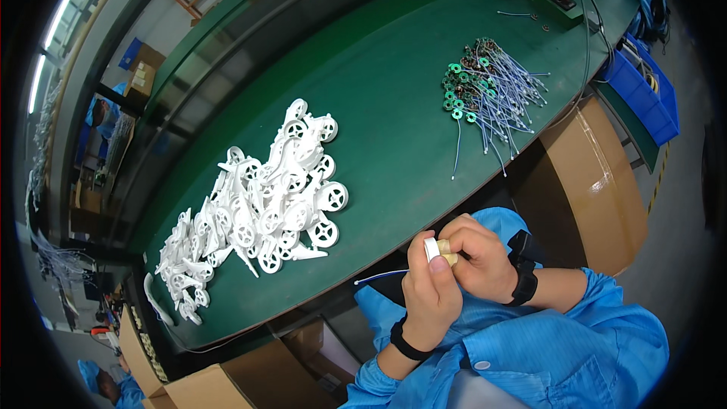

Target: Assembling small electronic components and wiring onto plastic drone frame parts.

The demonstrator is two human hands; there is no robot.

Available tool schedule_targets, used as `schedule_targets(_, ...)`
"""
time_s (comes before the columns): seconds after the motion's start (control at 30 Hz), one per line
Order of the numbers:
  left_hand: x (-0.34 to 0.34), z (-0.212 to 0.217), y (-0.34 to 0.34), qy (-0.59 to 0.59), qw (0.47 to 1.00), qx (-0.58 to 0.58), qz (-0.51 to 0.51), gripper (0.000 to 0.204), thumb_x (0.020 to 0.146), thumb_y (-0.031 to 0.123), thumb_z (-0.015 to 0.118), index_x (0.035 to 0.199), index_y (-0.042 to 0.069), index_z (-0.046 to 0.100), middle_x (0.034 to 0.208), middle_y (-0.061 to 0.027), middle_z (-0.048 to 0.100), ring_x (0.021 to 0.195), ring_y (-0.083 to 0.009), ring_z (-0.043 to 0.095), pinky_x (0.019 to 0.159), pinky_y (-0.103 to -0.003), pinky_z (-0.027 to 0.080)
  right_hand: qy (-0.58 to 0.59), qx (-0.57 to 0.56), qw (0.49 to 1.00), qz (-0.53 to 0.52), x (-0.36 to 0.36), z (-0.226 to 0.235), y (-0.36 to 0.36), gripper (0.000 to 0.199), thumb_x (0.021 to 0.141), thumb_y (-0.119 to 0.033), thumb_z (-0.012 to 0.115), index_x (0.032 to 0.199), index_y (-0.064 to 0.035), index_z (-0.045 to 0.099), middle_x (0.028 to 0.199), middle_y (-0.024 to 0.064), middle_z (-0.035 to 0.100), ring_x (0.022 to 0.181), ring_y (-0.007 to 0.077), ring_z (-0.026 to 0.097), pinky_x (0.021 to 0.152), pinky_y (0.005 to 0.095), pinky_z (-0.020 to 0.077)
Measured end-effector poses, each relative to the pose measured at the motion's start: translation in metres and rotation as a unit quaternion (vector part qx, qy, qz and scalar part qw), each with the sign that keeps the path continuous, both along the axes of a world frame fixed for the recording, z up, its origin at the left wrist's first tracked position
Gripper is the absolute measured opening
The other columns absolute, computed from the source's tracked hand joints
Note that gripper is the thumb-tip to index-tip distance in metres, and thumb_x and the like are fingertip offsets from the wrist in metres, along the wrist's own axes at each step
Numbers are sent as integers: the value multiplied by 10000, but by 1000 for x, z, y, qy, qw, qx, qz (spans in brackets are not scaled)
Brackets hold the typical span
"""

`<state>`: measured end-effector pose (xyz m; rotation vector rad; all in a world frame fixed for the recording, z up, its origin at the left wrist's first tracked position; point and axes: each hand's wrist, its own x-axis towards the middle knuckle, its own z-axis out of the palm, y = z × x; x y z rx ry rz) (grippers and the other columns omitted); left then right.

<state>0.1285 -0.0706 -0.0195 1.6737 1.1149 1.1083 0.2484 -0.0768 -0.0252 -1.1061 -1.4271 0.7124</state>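
The person is holding both hands together just off the near edge of the green worktop [394, 91], over a lap covered in blue sleeves. The left hand [430, 288] is closing its grip on a small white part [432, 248], thumb and fingers clamped around it. The right hand [481, 257] is pressing in from the other side, its grip pinched on a small tan piece [448, 258] that is touching the white part. A thin blue wire [381, 277] is trailing out to the left from between the hands. Both wrists are wearing black bands.

On the worktop, well apart from the hands, a heap of white plastic wheels [261, 208] and frames is lying to the left. Farther off to the right, a bundle of blue leads [488, 91] with green ring ends is spreading out. A cardboard box [598, 182] is standing beside the worktop on the right, with a blue bin [644, 95] beyond it.
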Motion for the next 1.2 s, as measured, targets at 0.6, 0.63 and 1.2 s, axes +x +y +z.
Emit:
schedule_targets(0.6, -13, -7, 9, -217, 945, -241, -38, 601, 1017, 472, 226, 1228, -28, 483, 618, -27, 481, 443, -60, 415, 360, -205, 311, -90, 16, 995, 46, 2, 13, 12, 115, 803, 42, 579, 906, -8, 574, 903, 108, 576, 848, 288, 544, 770, 354, 442)
schedule_targets(0.63, -17, -4, 10, -271, 917, -289, -55, 626, 1013, 486, 206, 1237, -30, 479, 605, -36, 483, 402, -78, 395, 339, -216, 302, -95, 17, 993, 61, 3, 16, 12, 128, 810, 37, 580, 931, -3, 590, 918, 109, 581, 861, 286, 549, 789, 352, 443)
schedule_targets(1.2, -27, 7, 17, -422, 780, -450, -106, 656, 990, 540, 150, 1084, 21, 540, 557, -77, 504, 351, -132, 396, 316, -235, 295, -132, 36, 987, 89, 15, 39, 17, 248, 797, -42, 666, 1040, -9, 628, 947, 109, 580, 854, 277, 550, 766, 357, 446)
